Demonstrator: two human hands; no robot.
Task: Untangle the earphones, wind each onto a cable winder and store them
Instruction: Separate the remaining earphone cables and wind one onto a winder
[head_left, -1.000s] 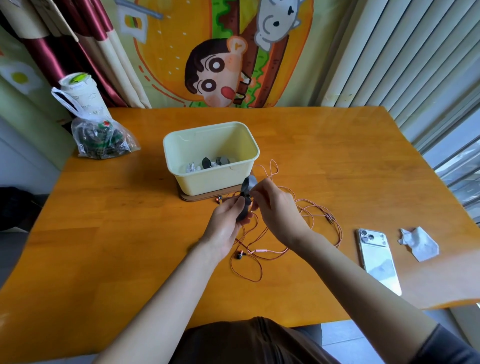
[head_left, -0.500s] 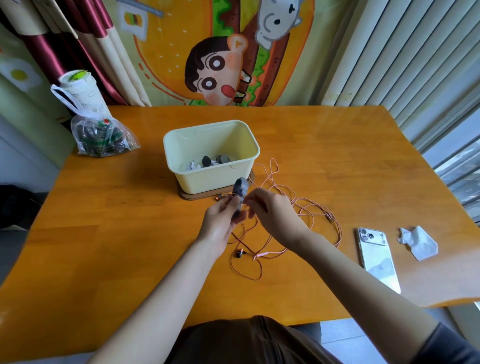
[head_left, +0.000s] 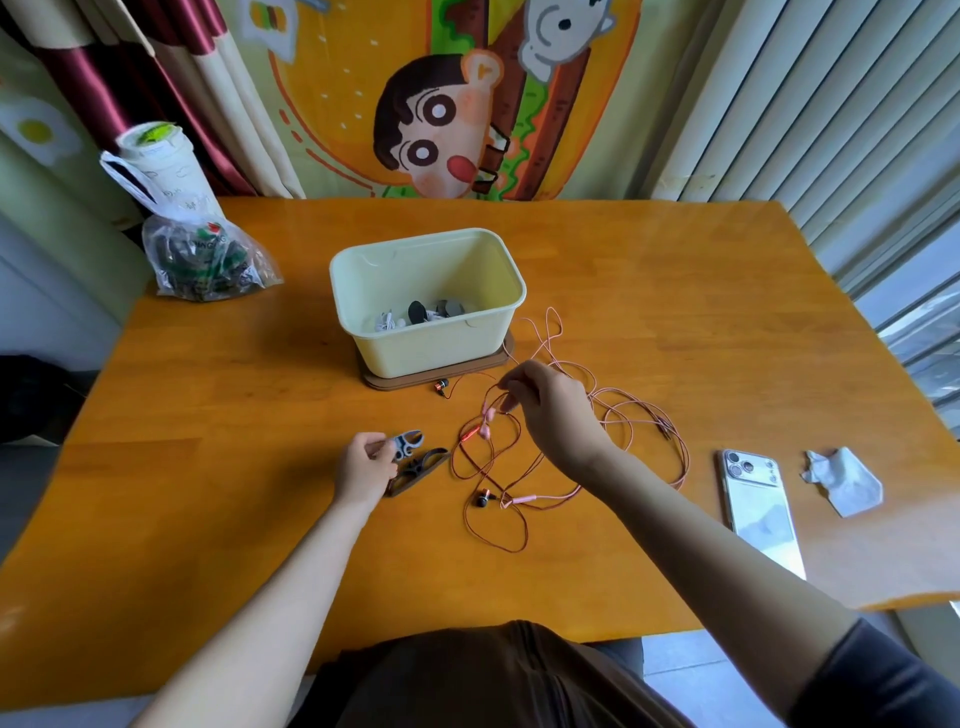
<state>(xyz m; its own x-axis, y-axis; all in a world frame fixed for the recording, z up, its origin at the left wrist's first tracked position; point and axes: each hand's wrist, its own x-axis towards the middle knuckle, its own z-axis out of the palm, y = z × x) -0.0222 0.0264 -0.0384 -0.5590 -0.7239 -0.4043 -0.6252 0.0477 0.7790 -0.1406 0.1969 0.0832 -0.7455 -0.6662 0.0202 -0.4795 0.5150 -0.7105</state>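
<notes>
Orange surface (head_left: 218, 519), earphone tangle (head_left: 483, 500) mid-frame. Left hand (head_left: 363, 465) grips grey winder (head_left: 408, 444), ready; right hand (head_left: 556, 410) pinches pink cable (head_left: 487, 421), prob. to untangle.

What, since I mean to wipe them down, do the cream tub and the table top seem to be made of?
The tub looks like moulded plastic: pale cream, smooth, thin rounded rim, faint sheen. The table top looks like varnished wood, possibly laminate: grain lines, joined strips, glossy window reflections.
</notes>
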